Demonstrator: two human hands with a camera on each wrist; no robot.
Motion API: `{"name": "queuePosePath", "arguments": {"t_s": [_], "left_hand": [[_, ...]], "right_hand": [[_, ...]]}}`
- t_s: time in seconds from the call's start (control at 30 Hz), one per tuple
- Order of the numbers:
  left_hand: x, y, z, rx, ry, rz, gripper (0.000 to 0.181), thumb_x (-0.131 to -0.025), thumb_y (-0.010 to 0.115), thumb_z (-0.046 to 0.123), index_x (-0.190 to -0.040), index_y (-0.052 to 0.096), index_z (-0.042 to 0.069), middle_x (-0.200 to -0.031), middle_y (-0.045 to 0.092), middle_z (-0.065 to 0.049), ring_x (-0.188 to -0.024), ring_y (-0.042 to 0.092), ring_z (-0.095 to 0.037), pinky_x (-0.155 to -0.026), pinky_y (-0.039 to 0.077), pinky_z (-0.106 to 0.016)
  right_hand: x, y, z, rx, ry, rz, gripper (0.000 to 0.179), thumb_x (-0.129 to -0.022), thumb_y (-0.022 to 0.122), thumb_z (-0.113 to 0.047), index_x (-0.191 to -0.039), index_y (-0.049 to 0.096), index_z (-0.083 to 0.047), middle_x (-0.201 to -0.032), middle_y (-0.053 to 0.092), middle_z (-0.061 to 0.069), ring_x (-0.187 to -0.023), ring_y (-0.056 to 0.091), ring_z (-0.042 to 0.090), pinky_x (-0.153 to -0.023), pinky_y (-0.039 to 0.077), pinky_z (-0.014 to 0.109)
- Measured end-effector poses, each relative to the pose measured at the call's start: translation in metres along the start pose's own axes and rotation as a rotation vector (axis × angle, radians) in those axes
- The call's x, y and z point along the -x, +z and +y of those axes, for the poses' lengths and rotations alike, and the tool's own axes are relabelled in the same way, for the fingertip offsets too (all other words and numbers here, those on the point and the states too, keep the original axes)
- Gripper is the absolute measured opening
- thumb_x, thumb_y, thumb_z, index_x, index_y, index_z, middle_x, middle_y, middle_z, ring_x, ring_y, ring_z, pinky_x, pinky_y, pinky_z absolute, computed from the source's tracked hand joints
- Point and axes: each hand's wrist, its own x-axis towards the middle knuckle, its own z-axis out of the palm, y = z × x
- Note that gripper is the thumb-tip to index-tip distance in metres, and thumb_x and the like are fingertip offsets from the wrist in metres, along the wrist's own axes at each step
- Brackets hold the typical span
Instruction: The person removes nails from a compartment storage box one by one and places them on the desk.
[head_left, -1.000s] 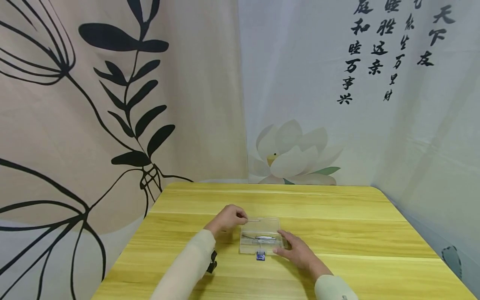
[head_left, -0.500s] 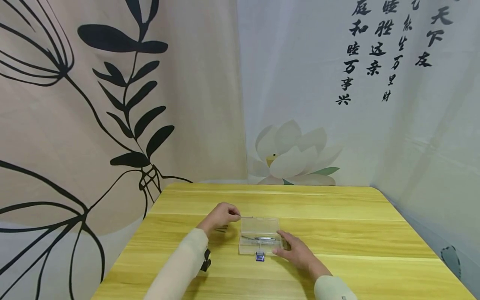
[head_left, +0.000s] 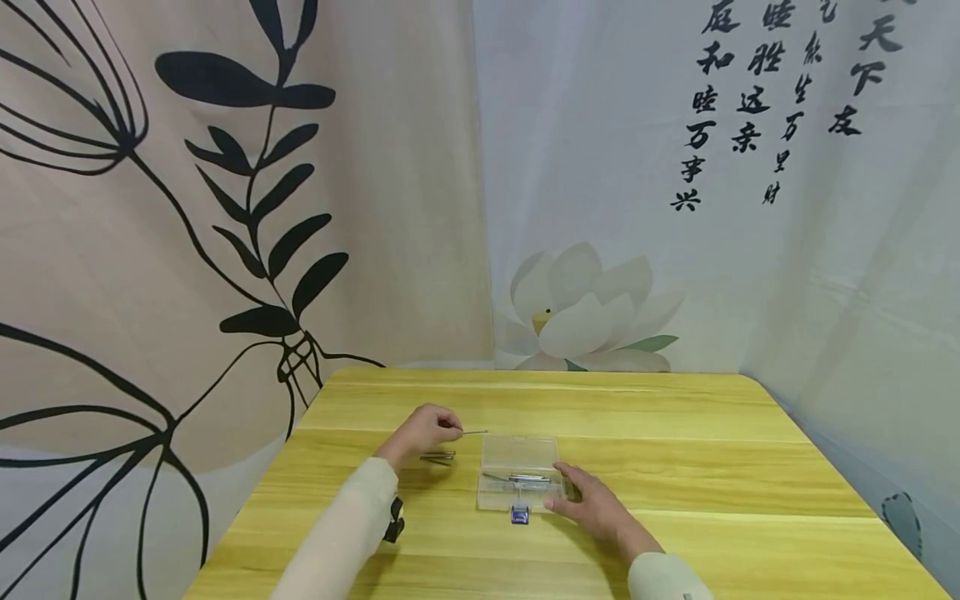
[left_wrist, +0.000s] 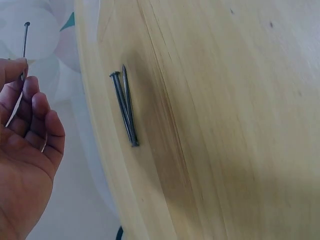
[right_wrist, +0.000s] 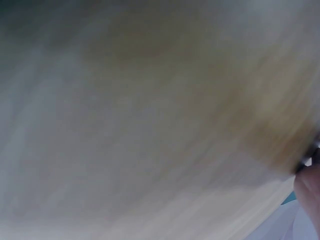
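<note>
In the head view my left hand (head_left: 427, 429) pinches a thin steel nail (left_wrist: 25, 40) between thumb and fingertips; its head end points away from the hand. Under that hand, a small bunch of nails (left_wrist: 125, 107) lies on the table, left of a clear plastic box (head_left: 489, 500). The box stands with its lid (head_left: 519, 452) folded back, and several metal nails (head_left: 530, 477) lie inside. At the box's right side, my right hand (head_left: 596, 504) holds the edge, thumb at the front and fingers further back. The right wrist view is mostly blurred.
A blue label or latch (head_left: 520, 514) sits at the box's front. The yellow wood-grain table (head_left: 675, 450) reaches back to printed cloth hangings (head_left: 412, 208). A black band or device (head_left: 393, 521) is at the left wrist.
My left hand has moved left, away from the box, with the nail in its fingers. The nails on the table have come into view beneath it. The right hand stays at the box.
</note>
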Motion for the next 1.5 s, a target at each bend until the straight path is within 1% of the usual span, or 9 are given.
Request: {"name": "queuePosePath", "arguments": {"t_s": [0.1,0.2,0.5,0.73,0.93,1.1,1.23,1.37,1.5], "left_hand": [[0.002,-0.003,-0.002,-0.005,-0.005,0.006,0.009,-0.096,0.066,0.015,-0.095,0.073,0.010,-0.093,0.066,-0.001,-0.087,0.060,-0.025,-0.082,0.050,-0.051],[0.004,-0.005,-0.005,-0.013,-0.014,0.020,0.008,-0.097,0.066,0.015,-0.095,0.073,0.010,-0.093,0.066,-0.001,-0.085,0.059,-0.022,-0.081,0.050,-0.049],[0.011,-0.013,-0.013,-0.048,-0.030,0.042,0.015,-0.097,0.066,0.017,-0.101,0.072,0.004,-0.096,0.066,0.000,-0.085,0.058,-0.017,-0.075,0.049,-0.037],[0.018,-0.019,-0.017,-0.048,-0.040,0.052,0.016,-0.096,0.067,0.017,-0.102,0.072,0.003,-0.096,0.066,-0.001,-0.086,0.058,-0.018,-0.075,0.049,-0.038],[0.021,-0.021,-0.022,-0.051,-0.047,0.058,0.016,-0.096,0.067,0.016,-0.102,0.073,0.002,-0.093,0.067,0.000,-0.085,0.058,-0.018,-0.079,0.050,-0.043],[0.023,-0.025,-0.028,-0.045,-0.043,0.047,0.016,-0.096,0.067,0.016,-0.101,0.072,0.002,-0.093,0.066,-0.001,-0.084,0.058,-0.018,-0.076,0.049,-0.039],[0.025,-0.028,-0.034,-0.062,-0.029,0.038,0.016,-0.096,0.067,0.016,-0.101,0.073,0.001,-0.093,0.067,-0.001,-0.083,0.057,-0.018,-0.074,0.049,-0.036],[0.028,-0.030,-0.037,-0.073,-0.041,0.030,0.017,-0.096,0.067,0.015,-0.100,0.073,0.001,-0.092,0.068,0.000,-0.083,0.057,-0.017,-0.074,0.048,-0.035],[0.032,-0.030,-0.037,-0.068,-0.070,0.028,0.015,-0.096,0.067,0.015,-0.099,0.073,0.002,-0.092,0.068,-0.001,-0.085,0.058,-0.022,-0.073,0.047,-0.036]], "right_hand": [[0.001,0.000,-0.001,-0.002,-0.010,-0.001,0.073,-0.092,0.071,-0.040,-0.150,0.042,-0.009,-0.150,0.039,0.025,-0.136,0.033,0.051,-0.106,0.027,0.066],[0.001,0.000,-0.001,-0.007,-0.009,-0.002,0.073,-0.092,0.071,-0.039,-0.150,0.042,-0.008,-0.151,0.038,0.026,-0.137,0.032,0.051,-0.106,0.026,0.067],[0.000,0.000,0.001,0.003,-0.016,0.000,0.072,-0.092,0.070,-0.040,-0.151,0.041,-0.008,-0.151,0.037,0.027,-0.137,0.031,0.052,-0.106,0.025,0.068],[0.000,0.001,0.002,-0.003,-0.011,-0.006,0.072,-0.092,0.070,-0.041,-0.151,0.041,-0.010,-0.151,0.036,0.026,-0.137,0.030,0.052,-0.105,0.025,0.069],[0.000,0.000,0.002,0.011,-0.017,-0.004,0.073,-0.093,0.069,-0.042,-0.151,0.040,-0.009,-0.151,0.036,0.028,-0.137,0.030,0.053,-0.105,0.024,0.069],[0.000,0.000,0.001,0.004,-0.014,-0.003,0.073,-0.092,0.070,-0.041,-0.151,0.041,-0.009,-0.152,0.036,0.027,-0.137,0.030,0.052,-0.106,0.024,0.069],[0.001,0.001,0.000,-0.005,-0.003,0.000,0.072,-0.092,0.071,-0.039,-0.151,0.041,-0.009,-0.152,0.035,0.027,-0.138,0.029,0.052,-0.105,0.024,0.069],[0.001,0.001,0.000,-0.001,0.005,0.002,0.072,-0.092,0.071,-0.039,-0.151,0.042,-0.010,-0.152,0.034,0.028,-0.138,0.028,0.053,-0.105,0.023,0.070],[0.001,0.001,0.001,0.001,0.004,0.002,0.073,-0.092,0.071,-0.040,-0.151,0.041,-0.010,-0.152,0.033,0.028,-0.138,0.027,0.053,-0.105,0.023,0.070]]}}
